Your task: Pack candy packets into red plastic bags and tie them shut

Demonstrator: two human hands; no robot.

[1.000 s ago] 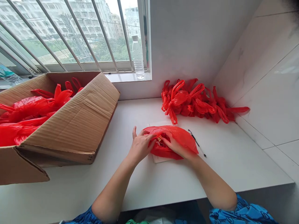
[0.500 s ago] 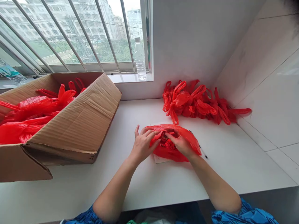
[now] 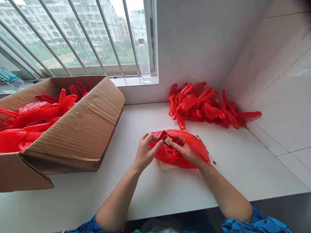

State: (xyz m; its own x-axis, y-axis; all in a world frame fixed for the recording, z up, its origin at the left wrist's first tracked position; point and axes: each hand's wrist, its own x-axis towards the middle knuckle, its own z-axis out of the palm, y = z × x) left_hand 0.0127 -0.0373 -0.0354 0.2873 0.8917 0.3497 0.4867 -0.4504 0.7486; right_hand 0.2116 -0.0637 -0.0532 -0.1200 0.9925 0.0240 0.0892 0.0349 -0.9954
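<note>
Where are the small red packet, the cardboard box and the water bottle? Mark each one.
small red packet (image 3: pixel 166 138): head view, its middle, by the pale label.
cardboard box (image 3: pixel 80 129): head view, its outer side wall.
water bottle (image 3: pixel 144 63): head view, its clear mid-body.

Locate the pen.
Head view, right of centre: the pen lies on the white table, partly hidden by the red bag near the right hand, in front of the red bag pile.

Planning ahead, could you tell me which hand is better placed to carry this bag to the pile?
Probably the right hand: it is on the bag, and the pile lies back-right, farther from the left hand.
</note>
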